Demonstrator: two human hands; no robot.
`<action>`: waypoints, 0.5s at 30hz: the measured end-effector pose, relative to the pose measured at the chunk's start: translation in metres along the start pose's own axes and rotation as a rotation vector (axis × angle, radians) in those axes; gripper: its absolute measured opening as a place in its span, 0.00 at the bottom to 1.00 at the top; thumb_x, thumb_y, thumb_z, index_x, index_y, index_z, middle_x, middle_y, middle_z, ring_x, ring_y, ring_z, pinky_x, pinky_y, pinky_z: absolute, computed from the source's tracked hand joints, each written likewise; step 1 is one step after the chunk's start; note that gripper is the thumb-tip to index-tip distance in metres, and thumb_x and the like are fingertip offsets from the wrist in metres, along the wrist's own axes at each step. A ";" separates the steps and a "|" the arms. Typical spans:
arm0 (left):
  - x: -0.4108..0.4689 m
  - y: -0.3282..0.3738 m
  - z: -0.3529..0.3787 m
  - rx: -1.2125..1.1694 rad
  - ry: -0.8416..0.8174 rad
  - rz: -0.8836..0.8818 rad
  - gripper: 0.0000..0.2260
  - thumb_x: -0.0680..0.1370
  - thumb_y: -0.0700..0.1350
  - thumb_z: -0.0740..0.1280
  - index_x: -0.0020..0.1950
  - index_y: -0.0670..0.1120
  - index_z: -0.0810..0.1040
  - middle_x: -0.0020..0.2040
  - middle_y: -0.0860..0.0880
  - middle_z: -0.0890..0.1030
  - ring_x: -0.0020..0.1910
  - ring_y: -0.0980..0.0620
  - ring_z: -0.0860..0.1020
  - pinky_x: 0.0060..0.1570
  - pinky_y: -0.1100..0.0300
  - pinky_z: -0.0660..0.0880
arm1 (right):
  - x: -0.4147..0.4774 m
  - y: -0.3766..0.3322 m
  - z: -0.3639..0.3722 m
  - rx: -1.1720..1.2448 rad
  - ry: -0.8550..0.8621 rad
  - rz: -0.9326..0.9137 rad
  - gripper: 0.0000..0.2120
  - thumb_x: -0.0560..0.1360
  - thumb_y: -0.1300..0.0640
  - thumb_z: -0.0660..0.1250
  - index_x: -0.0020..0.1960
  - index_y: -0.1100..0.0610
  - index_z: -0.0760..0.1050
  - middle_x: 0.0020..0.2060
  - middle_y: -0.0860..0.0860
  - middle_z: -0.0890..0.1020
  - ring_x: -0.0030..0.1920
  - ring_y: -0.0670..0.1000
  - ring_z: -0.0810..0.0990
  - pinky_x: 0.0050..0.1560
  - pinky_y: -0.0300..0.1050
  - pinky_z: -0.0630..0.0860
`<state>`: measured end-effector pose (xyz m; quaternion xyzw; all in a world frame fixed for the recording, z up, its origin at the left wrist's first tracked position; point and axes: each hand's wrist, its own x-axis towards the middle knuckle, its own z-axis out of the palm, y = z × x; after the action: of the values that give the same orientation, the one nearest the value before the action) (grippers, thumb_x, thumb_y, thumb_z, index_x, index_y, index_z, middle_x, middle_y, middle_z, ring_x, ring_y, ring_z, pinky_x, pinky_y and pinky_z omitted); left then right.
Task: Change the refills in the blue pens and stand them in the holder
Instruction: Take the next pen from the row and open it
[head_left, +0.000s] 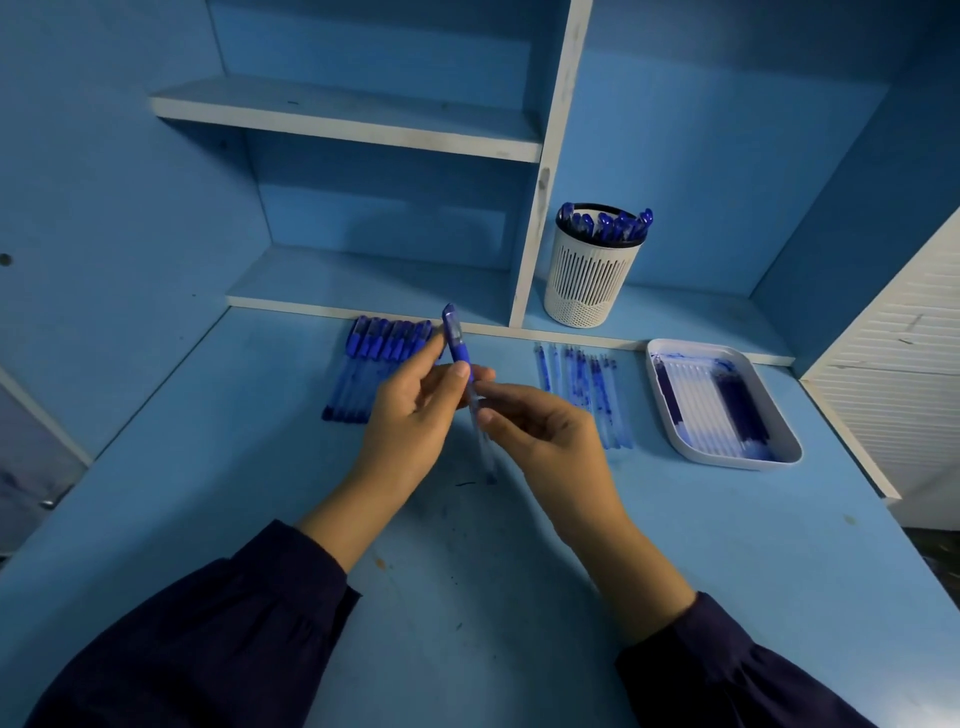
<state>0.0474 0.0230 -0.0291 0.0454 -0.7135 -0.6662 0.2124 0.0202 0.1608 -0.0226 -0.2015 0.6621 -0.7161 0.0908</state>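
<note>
One blue pen was held above the desk's middle, its grip end pinched by the left hand and its clear barrel by the right hand. Several pens were already stood in the holder beyond the far edge, while a row of pens was left lying along it, near loose refills and a tray; about half was judged undone.

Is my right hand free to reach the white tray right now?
Probably not yet: the right hand pinches the pen the left hand also holds, though the way to the tray looks open.
</note>
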 end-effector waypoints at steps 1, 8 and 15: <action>-0.001 0.001 0.001 -0.015 0.015 0.017 0.18 0.83 0.42 0.61 0.73 0.50 0.70 0.48 0.56 0.86 0.52 0.58 0.82 0.58 0.60 0.77 | 0.000 -0.002 -0.003 -0.011 0.011 -0.024 0.10 0.75 0.68 0.68 0.54 0.59 0.82 0.47 0.49 0.86 0.51 0.46 0.83 0.56 0.40 0.78; -0.011 0.000 0.004 0.031 -0.108 0.051 0.20 0.81 0.39 0.63 0.69 0.58 0.71 0.44 0.52 0.83 0.38 0.54 0.81 0.40 0.60 0.80 | 0.007 -0.014 -0.024 0.012 0.182 -0.158 0.10 0.76 0.63 0.69 0.54 0.52 0.81 0.42 0.49 0.83 0.44 0.44 0.79 0.47 0.36 0.75; -0.020 0.000 0.009 0.130 -0.186 0.076 0.18 0.80 0.41 0.66 0.68 0.56 0.74 0.48 0.53 0.85 0.33 0.52 0.78 0.28 0.58 0.76 | 0.009 -0.012 -0.026 -0.055 0.141 -0.164 0.08 0.75 0.62 0.70 0.54 0.58 0.80 0.42 0.53 0.83 0.43 0.47 0.81 0.46 0.38 0.78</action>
<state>0.0624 0.0381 -0.0339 -0.0300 -0.7731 -0.6112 0.1672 0.0027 0.1819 -0.0107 -0.2064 0.6676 -0.7151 -0.0206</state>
